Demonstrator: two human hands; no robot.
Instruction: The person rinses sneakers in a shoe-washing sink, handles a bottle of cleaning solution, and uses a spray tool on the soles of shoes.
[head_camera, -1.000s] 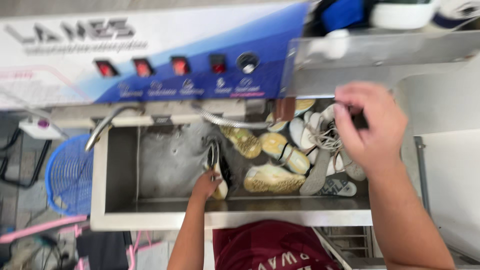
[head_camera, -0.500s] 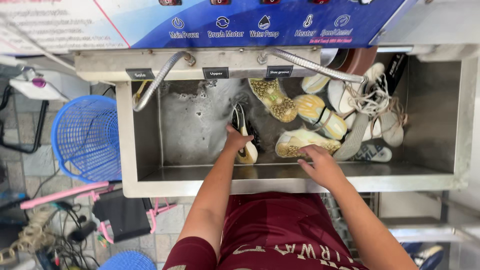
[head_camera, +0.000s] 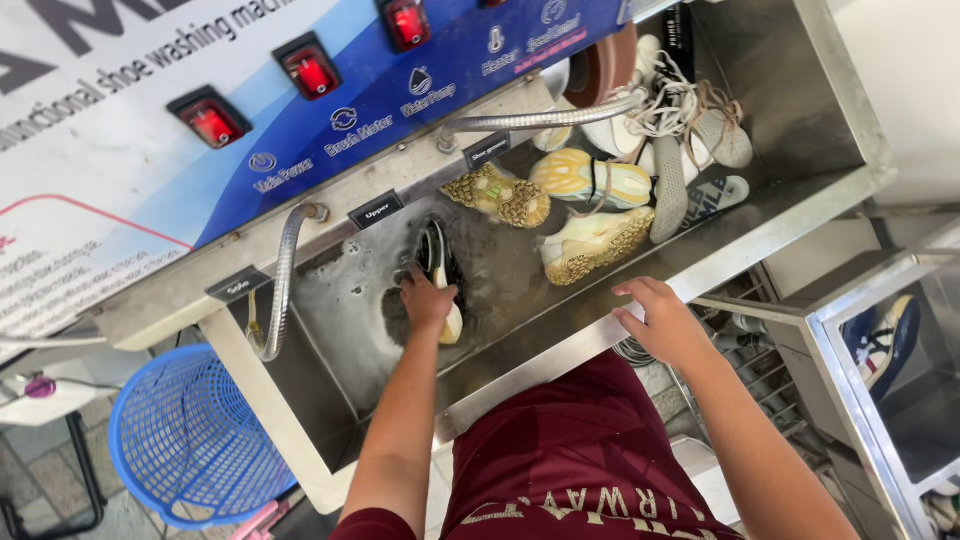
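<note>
While foam covered basin floor, left hand (head_camera: 428, 300) gripped black-and-cream shoe (head_camera: 441, 275) w/ closed fingers, mid steel wash trough (head_camera: 800, 215). Right hand (head_camera: 665, 320) lay open on front rim. Shoe prob. wet, slippery, light, soft upper; firmer hold at sole/heel.

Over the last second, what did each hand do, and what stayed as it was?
The right hand came down from the pile of shoes at the far end of the steel basin and now rests on its near rim, holding nothing. The left hand stayed closed on the black and cream shoe in the soapy water. The other shoes lie as before; only the camera angle tilted.
</note>
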